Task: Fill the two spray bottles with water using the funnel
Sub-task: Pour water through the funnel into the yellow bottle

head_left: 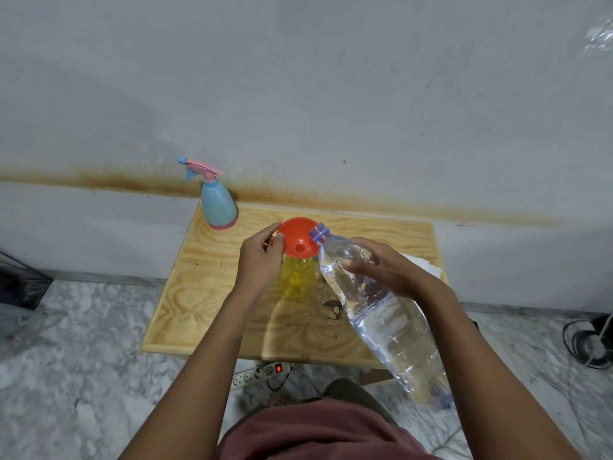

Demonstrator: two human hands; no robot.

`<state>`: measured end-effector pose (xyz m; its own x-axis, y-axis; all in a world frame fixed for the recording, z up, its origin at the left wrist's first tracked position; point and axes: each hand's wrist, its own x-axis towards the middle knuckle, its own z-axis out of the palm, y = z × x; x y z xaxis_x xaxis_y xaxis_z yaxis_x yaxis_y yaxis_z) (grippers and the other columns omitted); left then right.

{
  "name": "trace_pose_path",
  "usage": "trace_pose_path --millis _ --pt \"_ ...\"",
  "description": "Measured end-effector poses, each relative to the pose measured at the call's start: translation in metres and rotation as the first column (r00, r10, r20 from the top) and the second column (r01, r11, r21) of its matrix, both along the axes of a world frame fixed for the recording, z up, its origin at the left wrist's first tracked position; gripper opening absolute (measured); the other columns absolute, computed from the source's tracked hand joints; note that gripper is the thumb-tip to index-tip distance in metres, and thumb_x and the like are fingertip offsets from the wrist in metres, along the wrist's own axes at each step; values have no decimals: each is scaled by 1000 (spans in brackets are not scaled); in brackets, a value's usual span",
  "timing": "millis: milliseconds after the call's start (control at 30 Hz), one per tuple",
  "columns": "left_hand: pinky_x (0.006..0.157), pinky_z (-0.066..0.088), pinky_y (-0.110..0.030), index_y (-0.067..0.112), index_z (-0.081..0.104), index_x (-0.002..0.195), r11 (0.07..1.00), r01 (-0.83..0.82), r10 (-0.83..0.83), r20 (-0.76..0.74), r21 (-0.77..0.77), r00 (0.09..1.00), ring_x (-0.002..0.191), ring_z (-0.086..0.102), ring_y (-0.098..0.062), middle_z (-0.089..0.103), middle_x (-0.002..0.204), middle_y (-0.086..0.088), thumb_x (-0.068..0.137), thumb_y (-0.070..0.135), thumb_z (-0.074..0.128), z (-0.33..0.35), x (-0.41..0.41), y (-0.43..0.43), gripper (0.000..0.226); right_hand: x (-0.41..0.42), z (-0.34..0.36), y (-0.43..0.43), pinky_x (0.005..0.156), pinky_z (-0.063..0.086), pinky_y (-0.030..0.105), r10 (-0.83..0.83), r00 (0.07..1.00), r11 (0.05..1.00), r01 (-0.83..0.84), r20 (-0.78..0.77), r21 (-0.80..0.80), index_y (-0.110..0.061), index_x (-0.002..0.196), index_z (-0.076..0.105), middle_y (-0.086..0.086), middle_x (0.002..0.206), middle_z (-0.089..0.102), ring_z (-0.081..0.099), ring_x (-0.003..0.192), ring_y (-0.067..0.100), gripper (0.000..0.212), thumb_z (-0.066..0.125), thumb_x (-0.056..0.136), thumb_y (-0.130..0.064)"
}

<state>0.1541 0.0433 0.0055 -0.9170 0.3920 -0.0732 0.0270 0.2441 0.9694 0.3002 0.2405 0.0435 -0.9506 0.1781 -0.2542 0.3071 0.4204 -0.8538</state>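
An orange funnel sits in the mouth of a yellow translucent bottle standing on the wooden table. My left hand pinches the funnel's left rim. My right hand grips a large clear water bottle, uncapped and tilted, its mouth at the funnel's right rim. A blue spray bottle with a pink trigger head stands upright at the table's back left corner, near the wall.
White papers lie at the table's right edge. Crumbs or debris are scattered at mid-table. A power strip with a lit red switch lies on the marble floor below the front edge. Cables sit on the floor at right.
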Motion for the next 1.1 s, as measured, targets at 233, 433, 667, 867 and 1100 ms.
trace_pose_path --millis 233,433,667,867,1100 --pt "73 57 -35 18 58 137 1000 8 -8 -2 7 1000 68 59 -16 61 76 7 101 22 53 -1 -1 1 36 -1 6 -3 67 57 30 5 1000 1000 -5 2 -22 -44 125 58 -9 109 69 70 85 11 53 62 77 -65" --pt "75 59 -35 17 58 138 1000 14 -14 -10 6 1000 68 60 -14 61 77 9 101 22 54 -1 -1 0 37 -1 5 -2 71 58 28 13 1000 1000 -13 11 -25 -39 127 59 -2 112 70 70 91 17 61 61 73 -69" --pt "78 59 -40 17 58 137 1000 16 -16 -21 13 1000 71 61 -15 60 76 13 101 22 54 -2 -1 0 37 1 7 -2 68 54 23 3 1000 999 -2 31 -54 -49 120 60 -16 103 70 71 85 11 40 65 81 -57" --pt "68 56 -32 18 58 136 1000 10 -10 -15 18 1000 65 59 -15 59 71 13 101 21 53 -1 0 0 36 1 9 0 66 57 29 6 999 997 -2 49 -81 -43 127 59 -6 105 71 72 86 21 46 67 82 -55" --pt "62 53 -26 18 58 136 1000 9 -8 -16 23 1000 64 58 -19 58 65 12 101 20 53 -1 1 -1 35 2 9 1 66 58 35 -6 998 996 12 65 -92 -45 125 60 -6 93 73 72 79 21 44 68 83 -53"
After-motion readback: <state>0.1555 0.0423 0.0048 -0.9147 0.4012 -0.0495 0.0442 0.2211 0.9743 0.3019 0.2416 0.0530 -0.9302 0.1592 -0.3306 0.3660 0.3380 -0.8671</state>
